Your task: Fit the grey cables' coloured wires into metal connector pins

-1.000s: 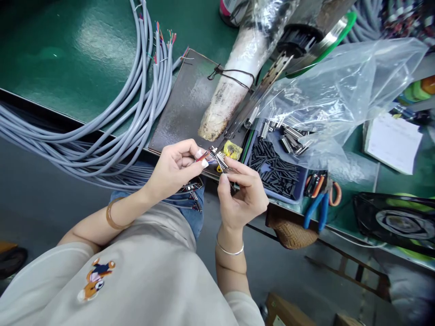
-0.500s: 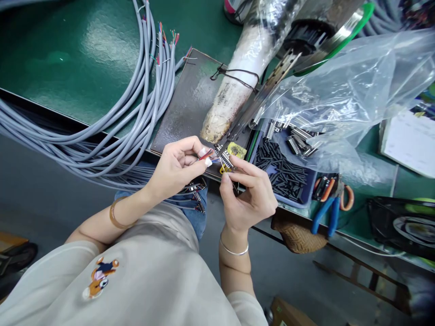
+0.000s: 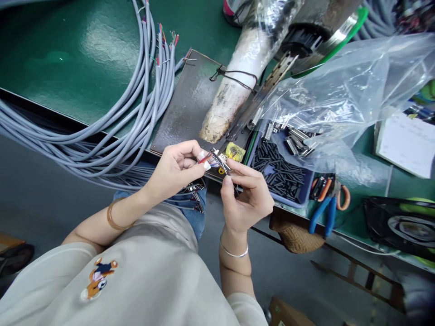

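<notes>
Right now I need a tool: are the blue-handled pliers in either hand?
No, the blue-handled pliers lie beside the blue tray, apart from the left hand and the right hand.

This looks like an electronics workshop. Grey cables (image 3: 157, 90) with stripped, coloured wire ends lie across a green workbench (image 3: 44, 54), with a blue tray (image 3: 307, 188) of small black pieces (image 3: 277, 170) and metal connectors (image 3: 295, 140), and blue-handled pliers (image 3: 319, 214); a cardboard box (image 3: 288, 312) shows below.
</notes>
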Tool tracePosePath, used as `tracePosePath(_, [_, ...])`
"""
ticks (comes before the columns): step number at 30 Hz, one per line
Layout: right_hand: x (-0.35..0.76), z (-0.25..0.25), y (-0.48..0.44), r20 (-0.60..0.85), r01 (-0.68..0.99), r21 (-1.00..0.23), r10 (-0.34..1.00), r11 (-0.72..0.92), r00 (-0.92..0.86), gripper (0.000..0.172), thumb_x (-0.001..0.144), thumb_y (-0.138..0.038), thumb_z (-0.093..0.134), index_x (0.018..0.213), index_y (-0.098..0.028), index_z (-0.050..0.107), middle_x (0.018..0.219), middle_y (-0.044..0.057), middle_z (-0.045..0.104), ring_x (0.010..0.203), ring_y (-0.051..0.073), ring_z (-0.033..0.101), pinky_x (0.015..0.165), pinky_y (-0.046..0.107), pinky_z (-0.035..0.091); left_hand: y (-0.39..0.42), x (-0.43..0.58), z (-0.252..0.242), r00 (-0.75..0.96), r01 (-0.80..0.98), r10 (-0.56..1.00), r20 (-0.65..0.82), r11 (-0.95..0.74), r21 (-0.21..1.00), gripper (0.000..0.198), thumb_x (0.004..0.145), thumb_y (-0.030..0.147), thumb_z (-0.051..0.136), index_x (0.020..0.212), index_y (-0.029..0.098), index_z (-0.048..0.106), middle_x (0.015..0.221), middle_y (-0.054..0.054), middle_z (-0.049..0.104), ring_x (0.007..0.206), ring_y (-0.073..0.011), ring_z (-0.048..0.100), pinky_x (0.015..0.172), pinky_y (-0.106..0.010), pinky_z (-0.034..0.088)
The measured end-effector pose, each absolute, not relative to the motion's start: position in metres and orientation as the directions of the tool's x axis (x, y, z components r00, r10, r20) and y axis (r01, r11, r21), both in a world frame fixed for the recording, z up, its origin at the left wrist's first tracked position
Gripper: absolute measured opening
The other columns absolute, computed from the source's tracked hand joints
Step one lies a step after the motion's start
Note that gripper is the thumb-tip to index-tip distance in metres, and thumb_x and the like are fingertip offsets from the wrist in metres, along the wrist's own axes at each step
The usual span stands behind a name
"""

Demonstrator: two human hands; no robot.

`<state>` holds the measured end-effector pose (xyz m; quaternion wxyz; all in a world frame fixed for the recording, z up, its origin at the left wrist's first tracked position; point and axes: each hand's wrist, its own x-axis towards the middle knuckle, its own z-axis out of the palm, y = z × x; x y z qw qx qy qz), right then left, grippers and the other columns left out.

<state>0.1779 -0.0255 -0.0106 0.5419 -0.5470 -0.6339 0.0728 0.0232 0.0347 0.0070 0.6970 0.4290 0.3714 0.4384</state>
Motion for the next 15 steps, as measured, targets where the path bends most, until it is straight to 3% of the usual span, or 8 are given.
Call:
tracePosePath(4, [0.1761,-0.0092,-0.0256,0.573,0.576,-0.727,0.792,0.373,0.211,0.015,0.085,-0.008,0.069,0.088,-0.021,0.065,0.106,0.004,0.078,0.095,0.017,0.075,0.08,0.033,0.063,0.0333,0.0222,0.0081,0.328,-0.295,0.936,-0.128,0.23,0.927,0.022,0.074,0.015,0.074,0.072,0.017,0.053,0.068,0.003,0.06,0.04,0.0003,0.038,0.035,-0.015,0.029])
tracePosePath(15, [0.1754,-0.0101,-0.0214,0.643,0.645,-0.644,0.748,0.412,0.164,0.018,0.084,-0.005,0.07,0.09,-0.021,0.066,0.106,0.004,0.078,0.096,0.017,0.076,0.082,0.033,0.064,0.031,0.0256,0.0058,0.276,-0.285,0.958,-0.079,0.16,0.945,0.019,0.076,0.014,0.072,0.074,0.016,0.054,0.075,0.0,0.064,0.05,-0.0016,0.045,0.04,-0.012,0.033])
